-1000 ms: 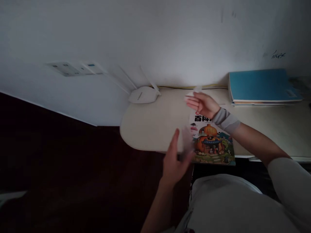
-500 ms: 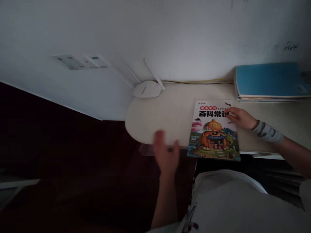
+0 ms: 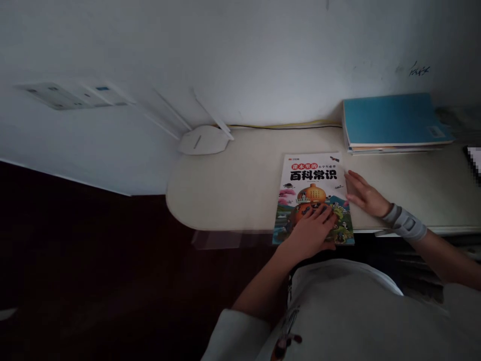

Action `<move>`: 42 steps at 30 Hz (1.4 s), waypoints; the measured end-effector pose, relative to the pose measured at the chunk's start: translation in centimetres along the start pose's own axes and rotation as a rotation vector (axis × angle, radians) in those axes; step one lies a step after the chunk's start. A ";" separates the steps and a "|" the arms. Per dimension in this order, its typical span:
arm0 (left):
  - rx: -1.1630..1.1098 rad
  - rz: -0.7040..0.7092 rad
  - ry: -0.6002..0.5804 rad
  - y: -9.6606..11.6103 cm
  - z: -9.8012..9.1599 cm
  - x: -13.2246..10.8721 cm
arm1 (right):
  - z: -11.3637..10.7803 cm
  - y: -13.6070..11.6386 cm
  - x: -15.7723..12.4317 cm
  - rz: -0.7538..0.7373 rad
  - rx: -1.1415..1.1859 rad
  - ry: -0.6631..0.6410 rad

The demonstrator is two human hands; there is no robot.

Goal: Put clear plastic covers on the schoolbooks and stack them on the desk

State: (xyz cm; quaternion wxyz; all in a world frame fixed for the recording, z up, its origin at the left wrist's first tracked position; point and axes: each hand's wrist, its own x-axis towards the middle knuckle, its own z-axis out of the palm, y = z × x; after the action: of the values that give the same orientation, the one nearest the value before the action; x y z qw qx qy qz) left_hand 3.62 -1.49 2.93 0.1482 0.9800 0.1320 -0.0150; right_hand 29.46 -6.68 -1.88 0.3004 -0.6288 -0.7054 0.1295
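A magazine-sized book [image 3: 313, 173] with a white top, red and black Chinese title and an orange gourd house picture lies on the pale desk [image 3: 225, 185]. Its lower end reaches past the desk's front edge. My left hand [image 3: 311, 233] rests on the lower half of the cover, palm down with fingers spread. At the book's right edge is my right hand [image 3: 366, 194], its fingers stretched out and touching that side. A grey band wraps my right wrist.
A white router [image 3: 204, 140] with antennas stands at the desk's back left. Blue-topped books [image 3: 391, 120] are stacked at the back right. Cables [image 3: 285, 125] run along the wall. A dark object [image 3: 469, 159] shows at the far right.
My left hand has moved right, from beyond the desk's front edge onto the cover. My right hand has shifted from the cover's upper right to the book's right edge. The view has turned right.
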 end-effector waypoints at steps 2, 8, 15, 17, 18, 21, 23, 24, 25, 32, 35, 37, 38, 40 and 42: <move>-0.028 0.007 -0.001 -0.1 0.0 -0.1 | -0.1 0.1 0.0 0.009 0.020 0.024; -0.151 0.035 0.018 -0.7 -0.8 -0.2 | 0.0 0.5 0.1 0.001 0.054 0.070; -0.534 -0.138 0.173 -0.9 -1.6 -1.4 | -0.1 0.3 0.0 -0.023 0.090 0.156; -0.588 -0.427 0.401 -0.6 -1.3 -2.5 | -0.3 -0.2 0.2 -0.030 0.098 0.207; -0.599 -0.572 0.551 -0.5 -1.0 -3.2 | -0.5 -0.5 0.5 -0.034 0.097 0.232; -0.642 -0.834 1.004 -0.8 0.2 -5.6 | -0.8 -2.5 2.7 -0.064 0.063 0.271; -0.702 -0.899 1.213 -1.2 1.1 -7.2 | -0.7 -4.6 5.5 -0.117 0.026 0.256; -0.739 -0.906 1.272 -1.3 1.5 -7.9 | -0.6 -5.9 7.0 -0.157 0.003 0.237; -0.773 -0.902 1.294 -1.4 1.8 -8.6 | -0.4 -7.3 8.7 -0.208 -0.024 0.206; -0.671 -0.741 0.854 -3.5 0.7 -13.3 | 4.0 -15.5 15.2 -0.612 -0.193 -0.154; -0.385 -0.750 0.773 -7.4 -0.8 -13.9 | 6.6 -15.7 15.0 -0.701 -0.189 -0.300; -0.202 -0.810 0.670 -10.4 -1.7 -13.4 | 7.9 -15.3 14.5 -0.723 -0.211 -0.354; -0.153 -0.827 0.578 -11.6 -2.0 -13.0 | 8.3 -15.2 14.3 -0.728 -0.222 -0.364; -0.107 -0.862 0.365 -13.3 -2.6 -11.9 | 8.7 -15.1 13.9 -0.732 -0.238 -0.378; -0.092 -0.888 0.169 -13.9 -3.2 -11.0 | 8.9 -15.2 13.7 -0.734 -0.252 -0.415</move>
State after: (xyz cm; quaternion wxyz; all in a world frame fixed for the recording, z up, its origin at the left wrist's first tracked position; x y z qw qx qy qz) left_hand -10.65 9.44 2.74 0.1593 0.8186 0.5518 0.0087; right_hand 11.54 5.64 3.26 0.0995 -0.3288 -0.9378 0.0509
